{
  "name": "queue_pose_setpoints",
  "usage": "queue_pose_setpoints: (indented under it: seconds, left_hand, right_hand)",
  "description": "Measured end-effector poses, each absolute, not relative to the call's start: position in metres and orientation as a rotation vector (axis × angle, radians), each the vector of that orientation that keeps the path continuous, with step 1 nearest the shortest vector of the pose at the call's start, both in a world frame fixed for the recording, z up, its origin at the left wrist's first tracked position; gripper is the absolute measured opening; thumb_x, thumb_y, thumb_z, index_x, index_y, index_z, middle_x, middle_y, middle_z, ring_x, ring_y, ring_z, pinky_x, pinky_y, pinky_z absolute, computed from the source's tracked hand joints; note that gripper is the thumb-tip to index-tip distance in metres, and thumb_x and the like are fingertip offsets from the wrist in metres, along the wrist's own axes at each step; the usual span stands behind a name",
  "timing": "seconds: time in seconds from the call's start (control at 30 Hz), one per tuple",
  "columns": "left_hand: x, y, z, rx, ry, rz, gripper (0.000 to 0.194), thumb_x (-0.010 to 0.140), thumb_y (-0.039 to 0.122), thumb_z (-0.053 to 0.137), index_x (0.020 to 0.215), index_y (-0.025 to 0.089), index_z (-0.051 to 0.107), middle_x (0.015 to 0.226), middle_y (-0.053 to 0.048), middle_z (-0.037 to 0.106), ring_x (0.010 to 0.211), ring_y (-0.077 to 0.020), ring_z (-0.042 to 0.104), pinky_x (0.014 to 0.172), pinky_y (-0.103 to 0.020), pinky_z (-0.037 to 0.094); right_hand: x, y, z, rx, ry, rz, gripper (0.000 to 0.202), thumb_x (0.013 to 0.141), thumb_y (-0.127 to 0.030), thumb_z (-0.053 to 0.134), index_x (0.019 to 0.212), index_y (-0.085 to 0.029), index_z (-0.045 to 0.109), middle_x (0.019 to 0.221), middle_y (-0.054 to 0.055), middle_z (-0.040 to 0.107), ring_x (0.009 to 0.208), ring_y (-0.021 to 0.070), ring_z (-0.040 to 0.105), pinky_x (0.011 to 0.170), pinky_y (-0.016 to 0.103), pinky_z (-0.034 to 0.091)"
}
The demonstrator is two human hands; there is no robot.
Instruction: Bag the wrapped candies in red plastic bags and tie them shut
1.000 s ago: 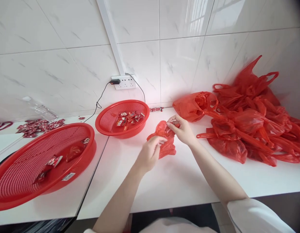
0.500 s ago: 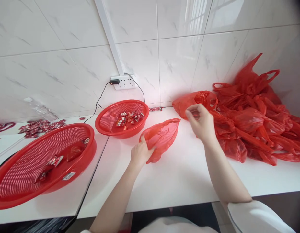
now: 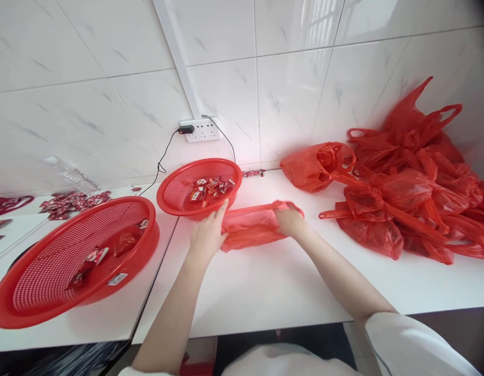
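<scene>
A thin red plastic bag (image 3: 252, 228) is stretched sideways above the white table, its mouth spread between my two hands. My left hand (image 3: 206, 235) grips its left end, the index finger pointing up beside the small basket's rim. At the opposite end, my right hand (image 3: 291, 221) has its fingers closed over the bag's edge and partly hidden by the film. Just behind my left hand stands a small red mesh basket (image 3: 169, 183) with several small wrapped packets (image 3: 210, 189) in it.
A larger red basket (image 3: 28, 271) with a few packets stands at left. Patterned packets (image 3: 71, 203) and a clear plastic bottle (image 3: 75, 175) lie behind it. Filled red bags (image 3: 410, 188) are heaped at right. A power strip (image 3: 203, 130) with cables hangs on the tiled wall.
My right hand has come down and left from beside the heaped bags onto the bag's right end. My left hand has shifted slightly left, and the bag is now stretched wider.
</scene>
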State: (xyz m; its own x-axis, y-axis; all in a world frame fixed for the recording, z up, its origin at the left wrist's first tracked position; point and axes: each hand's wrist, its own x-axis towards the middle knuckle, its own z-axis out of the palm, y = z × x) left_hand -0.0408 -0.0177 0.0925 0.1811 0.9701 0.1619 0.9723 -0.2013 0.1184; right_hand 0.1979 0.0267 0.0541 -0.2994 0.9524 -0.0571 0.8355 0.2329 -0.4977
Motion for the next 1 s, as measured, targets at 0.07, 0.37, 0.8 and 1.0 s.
queue_pose_setpoints:
  seconds: [0.07,0.37,0.8,1.0]
  left_hand:
    - [-0.045,-0.019,0.099,-2.325,-1.981,-0.135,0.078,0.076,0.017,0.067,0.147,0.022,0.036,0.114,-0.012,0.064,0.101,-0.0309,0.060,0.081,-0.038,0.046]
    - [-0.006,-0.030,0.094,-2.549,-1.666,-0.283,0.034,0.090,0.023,0.048,0.123,0.018,0.058,0.119,-0.014,0.064,0.113,-0.0282,0.056,0.094,-0.041,0.044]
    - [-0.052,0.005,0.034,-3.156,-2.008,0.067,0.121,0.051,0.038,0.081,0.154,0.020,0.020,0.159,-0.015,0.018,0.146,-0.0370,0.015,0.116,-0.051,0.020]
    - [-0.072,0.015,0.057,-2.510,-2.747,-1.383,0.064,0.071,0.059,0.067,0.115,0.013,0.066,0.115,-0.019,0.069,0.103,-0.0337,0.066,0.087,-0.042,0.053]
  right_hand:
    - [0.203,0.025,0.062,-1.832,-2.351,0.595,0.054,0.059,-0.011,0.073,0.112,-0.010,0.061,0.092,0.019,0.070,0.101,0.0414,0.064,0.080,0.049,0.051]
    - [0.197,0.008,0.086,-1.882,-2.670,0.492,0.035,0.081,-0.007,0.054,0.113,-0.013,0.065,0.102,0.016,0.069,0.092,0.0290,0.068,0.071,0.035,0.051]
    - [0.210,0.035,0.043,-1.648,-2.782,0.820,0.114,0.053,-0.031,0.084,0.152,-0.018,0.028,0.159,0.021,0.015,0.146,0.0373,0.016,0.114,0.051,0.027]
    - [0.215,0.026,0.072,-1.587,-2.619,0.686,0.058,0.085,-0.037,0.059,0.140,-0.021,0.049,0.155,0.011,0.034,0.131,0.0309,0.048,0.102,0.044,0.046]
